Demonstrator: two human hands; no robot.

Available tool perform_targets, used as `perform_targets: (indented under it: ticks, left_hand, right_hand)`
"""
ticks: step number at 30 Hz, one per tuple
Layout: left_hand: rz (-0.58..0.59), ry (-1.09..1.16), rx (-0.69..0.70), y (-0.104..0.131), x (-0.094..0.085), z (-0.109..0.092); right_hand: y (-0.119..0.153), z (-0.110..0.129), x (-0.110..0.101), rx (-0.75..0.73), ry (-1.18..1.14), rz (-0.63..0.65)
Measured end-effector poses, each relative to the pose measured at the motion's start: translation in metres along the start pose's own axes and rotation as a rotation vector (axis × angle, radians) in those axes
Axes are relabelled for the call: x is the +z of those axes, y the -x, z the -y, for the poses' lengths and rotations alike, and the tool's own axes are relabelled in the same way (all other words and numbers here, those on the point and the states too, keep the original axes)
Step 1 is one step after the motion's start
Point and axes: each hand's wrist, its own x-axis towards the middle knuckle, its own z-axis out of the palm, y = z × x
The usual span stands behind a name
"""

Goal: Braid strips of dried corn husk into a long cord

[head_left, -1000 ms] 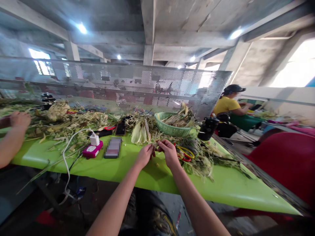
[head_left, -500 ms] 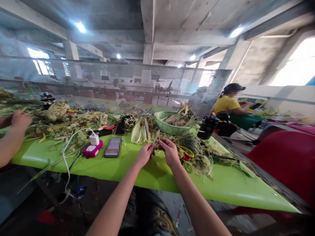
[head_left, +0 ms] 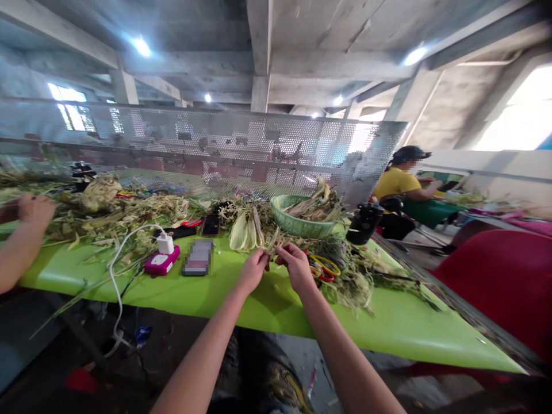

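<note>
My left hand [head_left: 253, 268] is closed in a pinch on a small bunch of dry corn husk strips [head_left: 272, 246] above the green table [head_left: 194, 296]. Facing it, my right hand [head_left: 295, 264] is closed too, thumb and fingers pinching the other side of the same strips. Part of the bunch is hidden behind my fingers. A bundle of pale corn husks [head_left: 245, 231] lies just beyond my hands. To the right of my right hand rest scissors with yellow and red handles [head_left: 326, 267], among loose husk shreds [head_left: 351, 287].
A green basket [head_left: 297, 224] holds more husks, with a black container [head_left: 363, 223] beside it. Leftward are a phone [head_left: 198, 257], a magenta power block [head_left: 162, 261] with a white cable, and heaped husks [head_left: 142, 213]. Another person's hand [head_left: 37, 210] is at far left; a red chair [head_left: 495, 282] stands right.
My hands stay in nearly the same place, with the fingers shifting slightly on the husk strips. The other person's hand at the left has moved a little.
</note>
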Motion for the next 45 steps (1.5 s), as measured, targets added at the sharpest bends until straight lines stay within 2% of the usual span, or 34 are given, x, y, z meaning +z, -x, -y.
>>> perform_targets:
  ticks: [9, 19, 24, 28, 31, 36, 39, 42, 45]
  left_hand:
    - [0.056, -0.096, 0.009, 0.003, 0.000, -0.002]
    - [0.048, -0.167, -0.014, -0.001, -0.003, 0.004]
    - [0.059, -0.121, -0.046, 0.000, -0.007, 0.007]
    - [0.183, 0.007, -0.092, -0.004, -0.010, 0.006]
    - [0.294, 0.129, -0.119, -0.014, -0.013, 0.001]
    - [0.391, 0.259, -0.181, -0.028, -0.015, -0.006]
    - [0.332, 0.320, -0.215, -0.030, -0.013, -0.010]
    - [0.127, 0.448, -0.210, -0.032, -0.012, -0.016]
    - [-0.096, 0.615, -0.190, -0.037, -0.013, -0.023]
  right_hand:
    - [-0.001, -0.002, -0.001, -0.037, 0.005, -0.024]
    - [0.002, 0.007, 0.001, 0.004, -0.016, 0.067]
    - [0.001, 0.005, 0.000, -0.001, 0.005, 0.059]
    - [-0.001, 0.001, -0.002, -0.036, 0.040, 0.021]
    - [-0.001, 0.001, -0.001, -0.055, 0.075, 0.041]
    - [0.001, 0.003, 0.001, -0.109, 0.141, 0.020]
    - [0.001, 0.005, -0.001, -0.144, 0.162, -0.026]
    - [0.002, 0.008, 0.000, -0.136, 0.143, -0.010]
    - [0.006, 0.012, 0.005, -0.093, 0.121, 0.119]
